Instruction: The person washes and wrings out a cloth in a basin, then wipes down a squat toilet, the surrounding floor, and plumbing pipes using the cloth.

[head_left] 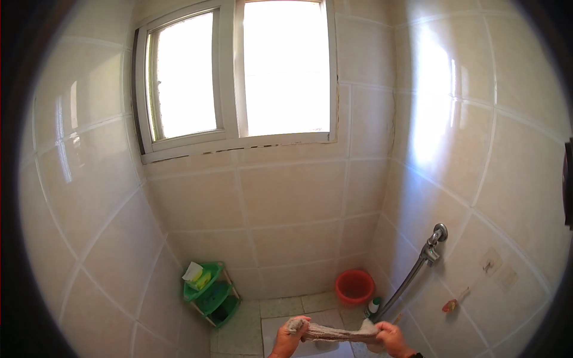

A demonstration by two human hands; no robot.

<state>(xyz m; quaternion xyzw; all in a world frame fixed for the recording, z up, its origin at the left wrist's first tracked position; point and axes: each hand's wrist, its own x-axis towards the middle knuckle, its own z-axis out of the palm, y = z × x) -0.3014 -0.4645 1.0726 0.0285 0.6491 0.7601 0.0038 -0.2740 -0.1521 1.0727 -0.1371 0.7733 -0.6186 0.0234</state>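
A greyish-beige cloth is stretched, twisted like a rope, between my two hands at the bottom of the head view. My left hand is closed round one end, with a bunched bit of cloth poking out above the fingers. Round the other end my right hand is closed, and some cloth sticks up and hangs down beside it. Below the cloth lies a white squat-toilet basin, partly hidden by the cloth and my hands.
A green corner shelf with a tissue pack on top stands at left. By the back right corner are a red bucket and a green-and-white bottle. A metal hose runs down from the right wall's valve.
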